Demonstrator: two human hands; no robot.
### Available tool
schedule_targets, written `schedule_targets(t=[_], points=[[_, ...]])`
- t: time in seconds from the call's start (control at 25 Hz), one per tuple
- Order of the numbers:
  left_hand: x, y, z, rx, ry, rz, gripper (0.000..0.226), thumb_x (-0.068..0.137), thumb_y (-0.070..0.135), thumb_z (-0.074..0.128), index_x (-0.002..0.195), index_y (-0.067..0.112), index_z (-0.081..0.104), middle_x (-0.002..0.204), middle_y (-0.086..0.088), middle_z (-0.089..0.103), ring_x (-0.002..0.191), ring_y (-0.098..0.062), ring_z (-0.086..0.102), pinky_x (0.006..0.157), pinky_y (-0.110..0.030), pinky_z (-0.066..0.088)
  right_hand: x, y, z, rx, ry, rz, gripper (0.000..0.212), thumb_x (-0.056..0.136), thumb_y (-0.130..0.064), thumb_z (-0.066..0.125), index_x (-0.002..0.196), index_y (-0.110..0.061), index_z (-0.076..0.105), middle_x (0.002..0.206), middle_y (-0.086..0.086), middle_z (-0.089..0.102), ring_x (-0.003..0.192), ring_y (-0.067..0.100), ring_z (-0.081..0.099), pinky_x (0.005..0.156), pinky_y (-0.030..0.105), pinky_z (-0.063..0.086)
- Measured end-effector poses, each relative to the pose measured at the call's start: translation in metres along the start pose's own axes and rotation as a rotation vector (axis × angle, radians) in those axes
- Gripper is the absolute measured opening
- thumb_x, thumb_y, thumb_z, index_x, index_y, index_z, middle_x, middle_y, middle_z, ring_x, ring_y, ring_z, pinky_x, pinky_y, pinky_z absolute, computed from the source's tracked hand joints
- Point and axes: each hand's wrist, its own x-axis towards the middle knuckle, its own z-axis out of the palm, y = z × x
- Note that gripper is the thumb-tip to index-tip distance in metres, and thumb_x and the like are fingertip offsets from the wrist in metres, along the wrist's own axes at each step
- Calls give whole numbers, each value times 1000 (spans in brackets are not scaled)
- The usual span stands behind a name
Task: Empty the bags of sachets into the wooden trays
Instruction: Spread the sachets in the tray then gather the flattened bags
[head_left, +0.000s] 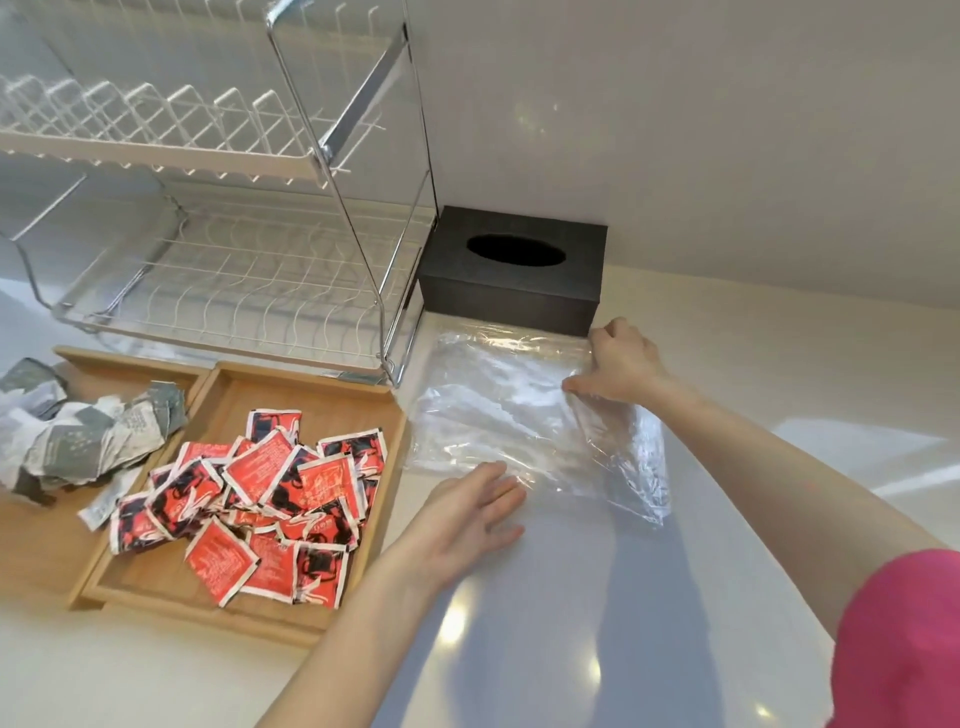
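Note:
Two wooden trays sit side by side on the counter. The right tray (387, 457) holds a heap of several red sachets (265, 499). The left tray (130, 364) holds crumpled grey-green and white sachets (78, 436). To the right of the trays, clear empty plastic bags (498, 405) lie flat on the counter. My left hand (467, 519) rests flat, fingers spread, on the bags' near edge. My right hand (621, 366) pinches the plastic at the bags' far right side.
A black tissue box (514, 275) stands against the wall just behind the bags. A metal and white wire dish rack (244, 270) stands behind the trays. The glossy white counter (571, 623) stretches toward me and to the right.

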Motion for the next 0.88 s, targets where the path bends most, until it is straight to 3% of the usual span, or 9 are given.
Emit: schedule_targets(t=[0.12,0.2,0.32,0.44,0.56,0.72,0.88], points=[[8,0,2,-45,28,-16,11,84,19,58,75,13,53,85,-6,54,86,-19,58,80,-33,46,2,4,-4,11,-67,32,70,73,-47,66,127,-9,41,129,16,45,120,33,40,97,42,35],[11,-1,6,-37,59,6,14,83,18,59,72,13,51,76,-4,50,80,-17,56,78,-29,46,0,7,-4,28,-119,17,51,74,-44,67,108,-10,49,118,14,51,114,32,46,90,39,38],[9,-2,14,-1,60,60,17,84,17,58,73,16,46,73,-2,46,76,-14,53,78,-25,42,-10,10,-3,153,-136,-4,29,72,-32,68,75,-13,46,94,10,57,91,30,55,69,30,40],[1,-4,16,-25,26,96,11,84,14,58,76,14,51,72,-2,48,73,-16,54,75,-25,43,-29,10,-12,357,-85,1,33,71,-21,69,58,-19,38,65,-2,52,63,19,50,50,27,34],[-10,-7,15,-64,14,164,6,83,11,58,87,11,55,77,-2,56,70,-15,52,68,-25,41,-59,5,-19,482,-49,1,28,74,-20,69,66,-20,43,59,-7,55,56,4,50,52,23,35],[-37,-12,6,-8,57,352,15,83,13,59,91,21,49,89,4,60,85,-11,58,70,-25,41,-114,-8,-15,877,29,43,22,74,-14,70,76,-16,48,64,-1,60,56,11,61,63,27,46],[-70,-15,-23,112,101,532,15,83,12,58,92,24,54,93,5,61,85,-10,60,73,-23,43,-172,-40,-4,983,128,21,20,77,-17,68,83,-24,51,73,-2,63,60,9,63,58,20,48]])
